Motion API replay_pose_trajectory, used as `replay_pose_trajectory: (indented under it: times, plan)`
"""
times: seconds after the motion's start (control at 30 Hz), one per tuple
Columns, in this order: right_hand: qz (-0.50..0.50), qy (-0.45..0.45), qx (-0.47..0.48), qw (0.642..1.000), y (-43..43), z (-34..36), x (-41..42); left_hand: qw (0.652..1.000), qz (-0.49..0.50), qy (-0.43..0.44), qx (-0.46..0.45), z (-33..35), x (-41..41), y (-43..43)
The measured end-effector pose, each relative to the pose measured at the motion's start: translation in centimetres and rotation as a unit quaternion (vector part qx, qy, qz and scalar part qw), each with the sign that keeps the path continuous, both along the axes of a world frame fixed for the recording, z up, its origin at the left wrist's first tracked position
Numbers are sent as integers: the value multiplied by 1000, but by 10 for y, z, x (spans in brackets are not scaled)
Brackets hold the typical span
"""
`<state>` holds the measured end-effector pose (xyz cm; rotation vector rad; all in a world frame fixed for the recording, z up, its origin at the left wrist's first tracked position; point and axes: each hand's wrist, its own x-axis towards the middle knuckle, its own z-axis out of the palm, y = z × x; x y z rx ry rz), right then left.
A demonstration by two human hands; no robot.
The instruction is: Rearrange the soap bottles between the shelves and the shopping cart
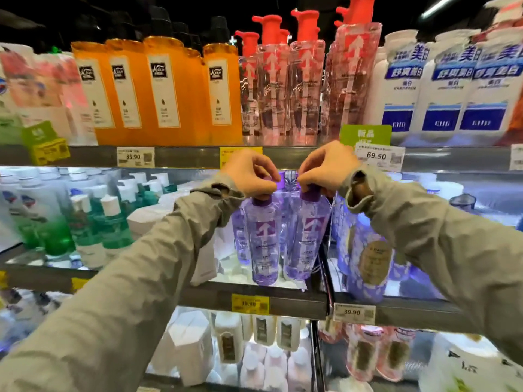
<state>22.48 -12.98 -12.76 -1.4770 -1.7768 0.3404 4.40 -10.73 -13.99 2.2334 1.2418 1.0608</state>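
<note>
Grey sleeves (127, 292) extended toward the middle shelf (294, 299), where two purple bottles (263, 241) sat at the front edge. The left hand (252, 174) and right hand (325, 168) each pinched one by its cap. Likely heavy, stiff and slick; the necks looked the best hold.

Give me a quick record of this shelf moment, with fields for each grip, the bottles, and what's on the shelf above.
left grip: pinches the cap of the left purple bottle
right grip: pinches the cap of the right purple bottle
bottles: both upright, side by side at the front of the middle shelf; resting or lifted, cannot tell
shelf above: orange bottles at left, clear red-pump bottles at right
yellow price tag: 39.90
cart: not in view
</note>
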Motion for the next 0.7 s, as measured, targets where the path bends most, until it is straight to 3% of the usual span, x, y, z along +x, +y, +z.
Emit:
replay_pose_trajectory:
  times: [0.13,0.33,0.43,0.57,0.7]
  plan:
    - [-64,-108,41,991,4,-13,-11,999,-10,47,12,-22,6,19]
    - [-101,-118,68,986,4,-35,-10,999,-13,39,14,-30,9,44]
    - [-123,-87,54,987,15,-45,-2,999,2,37,27,-42,8,54]
    - [-111,-53,20,992,33,-50,7,997,23,-61,51,-71,7,64]
    - [-10,92,39,995,42,-70,8,988,21,-126,82,-85,11,67]
